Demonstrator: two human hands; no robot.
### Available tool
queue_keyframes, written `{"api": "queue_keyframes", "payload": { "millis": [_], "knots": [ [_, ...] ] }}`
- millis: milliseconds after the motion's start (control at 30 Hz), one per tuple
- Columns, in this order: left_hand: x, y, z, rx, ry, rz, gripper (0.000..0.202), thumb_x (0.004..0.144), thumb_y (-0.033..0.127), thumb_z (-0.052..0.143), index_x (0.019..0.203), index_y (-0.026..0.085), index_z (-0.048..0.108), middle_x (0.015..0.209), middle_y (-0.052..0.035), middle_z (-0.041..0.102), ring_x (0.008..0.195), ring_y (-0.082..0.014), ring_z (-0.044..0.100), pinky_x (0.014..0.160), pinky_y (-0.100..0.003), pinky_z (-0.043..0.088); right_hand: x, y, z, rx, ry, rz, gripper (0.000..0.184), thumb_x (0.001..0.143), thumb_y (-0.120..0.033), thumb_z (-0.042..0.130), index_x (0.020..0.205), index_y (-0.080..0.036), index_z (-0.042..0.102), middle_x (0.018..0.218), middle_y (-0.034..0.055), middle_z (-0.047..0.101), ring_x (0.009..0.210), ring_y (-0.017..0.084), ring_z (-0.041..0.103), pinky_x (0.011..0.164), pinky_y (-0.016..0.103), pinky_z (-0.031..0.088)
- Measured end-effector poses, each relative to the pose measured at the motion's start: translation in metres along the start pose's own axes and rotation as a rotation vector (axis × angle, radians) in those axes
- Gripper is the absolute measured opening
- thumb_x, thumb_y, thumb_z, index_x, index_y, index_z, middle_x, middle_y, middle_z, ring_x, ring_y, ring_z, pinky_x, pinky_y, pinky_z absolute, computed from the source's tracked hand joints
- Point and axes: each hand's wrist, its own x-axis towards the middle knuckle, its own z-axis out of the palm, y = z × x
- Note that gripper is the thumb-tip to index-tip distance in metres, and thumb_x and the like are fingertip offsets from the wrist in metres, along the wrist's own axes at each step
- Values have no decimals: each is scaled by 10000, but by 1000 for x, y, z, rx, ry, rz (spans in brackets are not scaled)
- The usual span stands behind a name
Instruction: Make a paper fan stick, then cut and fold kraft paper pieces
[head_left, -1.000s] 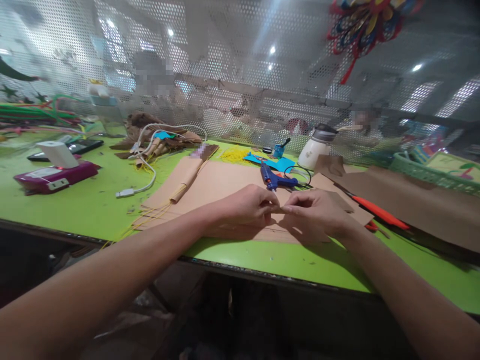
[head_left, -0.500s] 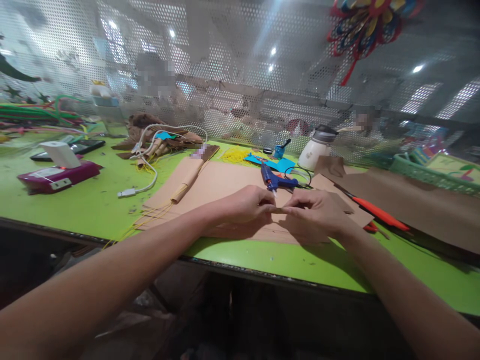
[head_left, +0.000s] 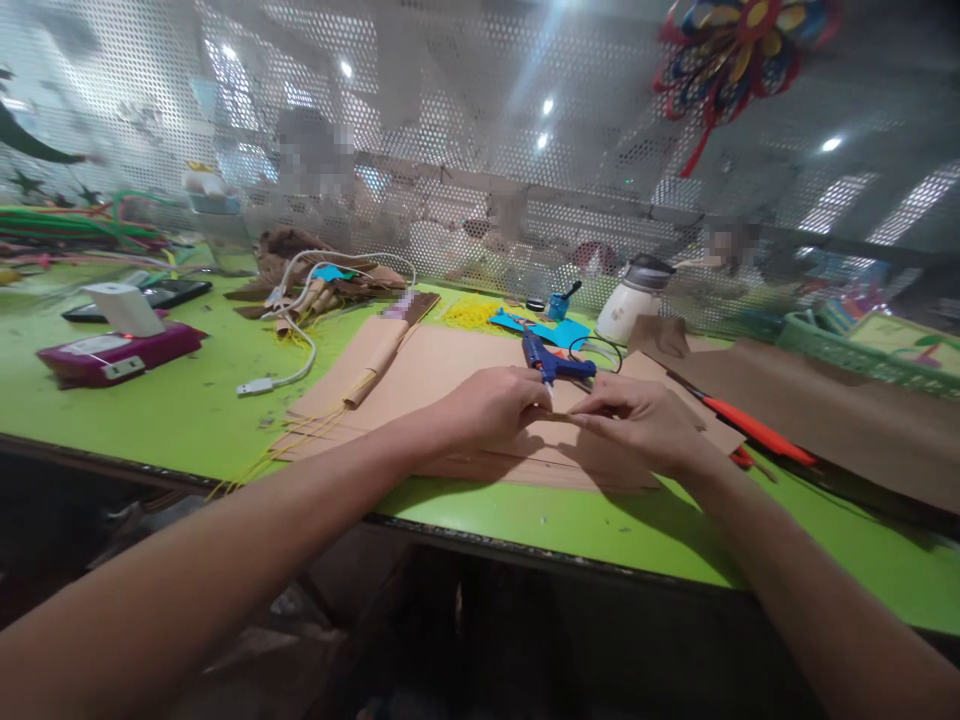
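Between my two hands stretches a small strip of brown paper [head_left: 559, 416]. My left hand [head_left: 504, 405] pinches one end of it, and the thumb and fingers of my right hand [head_left: 626, 412] close on the other. Both hands are just above a stack of brown paper sheets [head_left: 450, 350] on the green table [head_left: 510, 510]. Right behind my fingers lies a blue hot glue gun [head_left: 551, 362], its nozzle toward me. A rolled brown paper piece [head_left: 379, 360] with yellow strings rests on the stack's left side.
Orange-handled scissors [head_left: 761, 430] and a large brown sheet [head_left: 847, 400] lie to the right. Behind the stack are blue paper [head_left: 566, 332], yellow shreds [head_left: 472, 311] and a white bottle [head_left: 634, 300]. A white cable [head_left: 300, 368] and a purple power strip [head_left: 120, 352] sit at left.
The paper strip has risen slightly and shows more of its length between my fingers. My hands stay in nearly the same place, still pinching it.
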Motion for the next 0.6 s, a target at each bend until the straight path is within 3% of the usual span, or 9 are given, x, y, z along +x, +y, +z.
{"api": "queue_keyframes", "payload": {
  "millis": [167, 333, 600],
  "knots": [
    [0, -3, 0, -36, 22, -6, 176, 765, 101, 510, 795, 129, 681, 734, -33, 631, 624, -107, 510, 567, -212, 346, 0, -3, -3, -18, -34, 31, 151, 777, -272, 616, 708, -182, 716, 582, 10, 602, 554, 122, 492, 506, 246, 361],
    [1, -6, -8, -89, -61, -49, 179, 707, 53, 502, 702, 132, 662, 678, -14, 608, 575, -88, 478, 560, -210, 342, 1, -7, -7, -5, -73, 110, 137, 761, -256, 608, 701, -189, 712, 631, 20, 636, 592, 130, 531, 526, 248, 383],
    [-6, -5, -9, -154, -77, -80, 213, 671, 101, 528, 821, 141, 674, 760, -25, 614, 641, -112, 491, 568, -213, 350, 2, -5, -10, 32, -130, 105, 138, 768, -292, 612, 761, -221, 731, 648, 13, 642, 591, 135, 519, 521, 255, 380]
  ]
}}
